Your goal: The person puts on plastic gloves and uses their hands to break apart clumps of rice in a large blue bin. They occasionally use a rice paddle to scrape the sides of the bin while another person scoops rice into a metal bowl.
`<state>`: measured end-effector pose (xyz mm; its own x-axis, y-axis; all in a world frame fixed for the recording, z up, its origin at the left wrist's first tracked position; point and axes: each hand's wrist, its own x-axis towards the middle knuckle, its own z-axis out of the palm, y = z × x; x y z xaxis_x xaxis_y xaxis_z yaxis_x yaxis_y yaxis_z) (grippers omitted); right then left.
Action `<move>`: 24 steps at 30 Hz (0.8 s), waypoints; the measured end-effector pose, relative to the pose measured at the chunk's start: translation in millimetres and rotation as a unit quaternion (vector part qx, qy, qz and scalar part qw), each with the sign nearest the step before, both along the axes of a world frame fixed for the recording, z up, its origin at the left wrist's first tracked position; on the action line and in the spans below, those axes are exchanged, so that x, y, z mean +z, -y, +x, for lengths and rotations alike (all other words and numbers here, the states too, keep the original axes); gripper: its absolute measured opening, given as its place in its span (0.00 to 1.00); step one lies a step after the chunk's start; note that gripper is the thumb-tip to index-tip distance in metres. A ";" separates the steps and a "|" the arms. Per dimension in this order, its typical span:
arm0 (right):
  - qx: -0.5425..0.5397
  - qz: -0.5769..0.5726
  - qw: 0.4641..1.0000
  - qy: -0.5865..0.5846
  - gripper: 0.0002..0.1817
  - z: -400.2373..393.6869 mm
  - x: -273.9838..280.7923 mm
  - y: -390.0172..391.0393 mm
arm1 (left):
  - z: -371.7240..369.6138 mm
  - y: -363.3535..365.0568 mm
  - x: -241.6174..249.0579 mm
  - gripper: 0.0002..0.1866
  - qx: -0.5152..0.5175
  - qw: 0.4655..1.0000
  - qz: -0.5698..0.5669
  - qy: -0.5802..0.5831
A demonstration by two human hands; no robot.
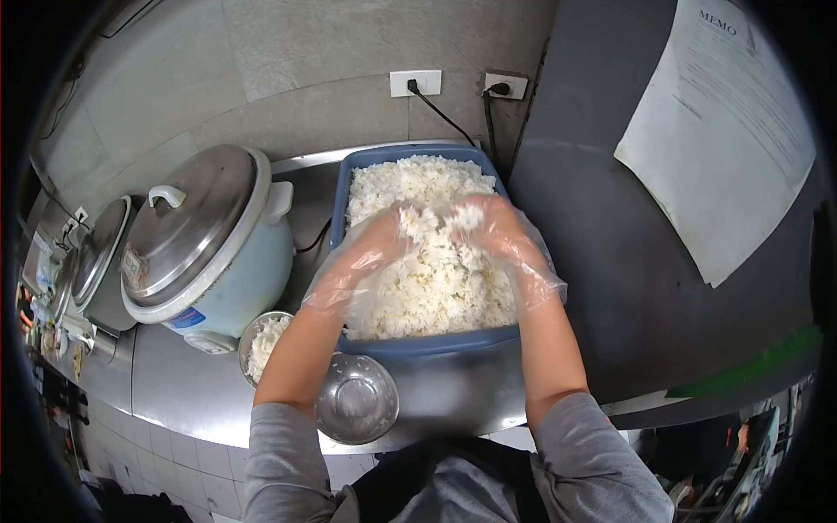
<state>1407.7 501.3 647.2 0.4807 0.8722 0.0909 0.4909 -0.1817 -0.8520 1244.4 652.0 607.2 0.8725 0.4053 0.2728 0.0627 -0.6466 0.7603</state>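
Observation:
A blue rectangular tub (427, 346) full of cooked white rice (445, 296) stands on the steel counter before me. Both hands wear loose, clear plastic gloves. Over the middle of the tub, my left hand (384, 235) curls around a clump of rice at its fingertips. Facing it from the other side, my right hand (495, 225) is closed on rice too, with grains stuck to the glove. The two hands are a little apart, and loose rice lies between and below them. Some fingers are hidden by rice and creased plastic.
Left of the tub stands a large lidded rice cooker (235, 261), with another cooker (103, 253) beyond it. Near my left forearm are a bowl of rice (261, 349) and a steel bowl (357, 399). Cords run from wall outlets (416, 84); a memo sheet (724, 131) hangs right.

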 end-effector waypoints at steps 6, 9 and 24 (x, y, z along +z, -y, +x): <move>-0.119 0.042 0.985 0.116 0.25 -4.7 38.6 -16.6 | 24.2 -4.9 22.2 0.20 0.039 0.990 0.135 0.012; -0.080 0.155 0.984 0.047 0.27 -9.7 46.4 -8.2 | 34.5 -16.2 19.0 0.17 0.091 0.979 0.180 0.017; -0.017 0.047 0.991 -0.124 0.50 9.1 -3.6 -28.2 | 8.4 -2.8 42.8 0.24 0.152 0.983 0.101 -0.022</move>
